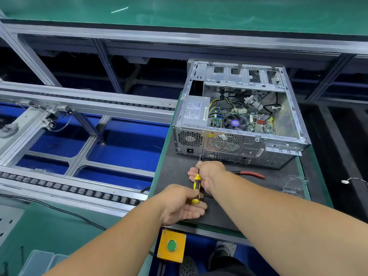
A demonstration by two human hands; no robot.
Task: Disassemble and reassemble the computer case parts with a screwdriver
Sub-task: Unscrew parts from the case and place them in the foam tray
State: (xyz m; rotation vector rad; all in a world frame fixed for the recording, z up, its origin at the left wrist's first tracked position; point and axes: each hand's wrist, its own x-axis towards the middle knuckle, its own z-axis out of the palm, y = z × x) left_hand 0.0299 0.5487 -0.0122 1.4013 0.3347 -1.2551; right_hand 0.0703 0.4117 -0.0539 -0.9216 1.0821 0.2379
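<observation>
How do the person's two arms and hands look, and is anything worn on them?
Both forearms are bare as far as the picture shows: no sleeves are in view. The left hand and the right hand wear no gloves, and no watch, ring or wrist strap can be seen on them.

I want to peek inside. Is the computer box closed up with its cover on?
No, the computer case lies with its side cover off, so the fan and wires inside show.
</observation>
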